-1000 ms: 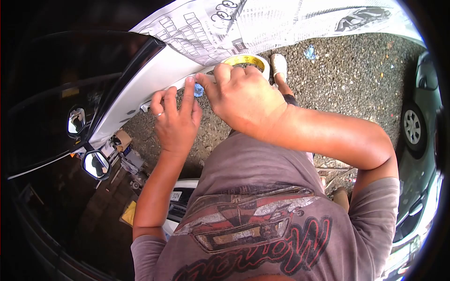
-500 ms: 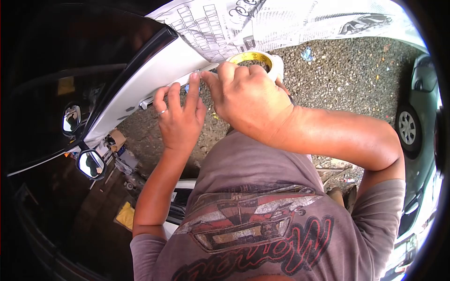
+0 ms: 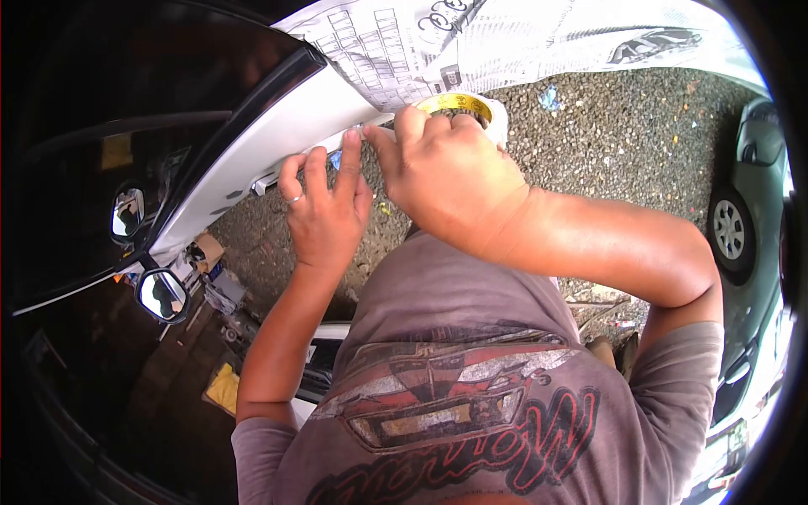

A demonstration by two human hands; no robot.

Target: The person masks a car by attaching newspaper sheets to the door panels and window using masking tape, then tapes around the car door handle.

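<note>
My right hand (image 3: 454, 172) is closed around a roll of masking tape (image 3: 459, 103) with a yellow inner ring. Its thumb and index finger sit at the edge of a white car panel (image 3: 282, 126). Beside it, my left hand (image 3: 324, 202) has its fingers stretched out, the tips resting along the panel's lower edge. Both hands' fingertips are close together there, and any tape strip beneath them is hard to make out. Sheets of newspaper (image 3: 539, 50) hang over the car just beyond the roll.
A side mirror (image 3: 162, 295) juts out at the left, below the dark car window (image 3: 126, 76). Gravel ground (image 3: 606, 143) lies beneath. A green car (image 3: 762, 219) stands at the right. A box and assorted clutter (image 3: 206, 252) lie at the lower left.
Both hands stay at almost the same place on the panel edge. The right hand has tilted very slightly over the tape roll, and the newspaper has shifted a little.
</note>
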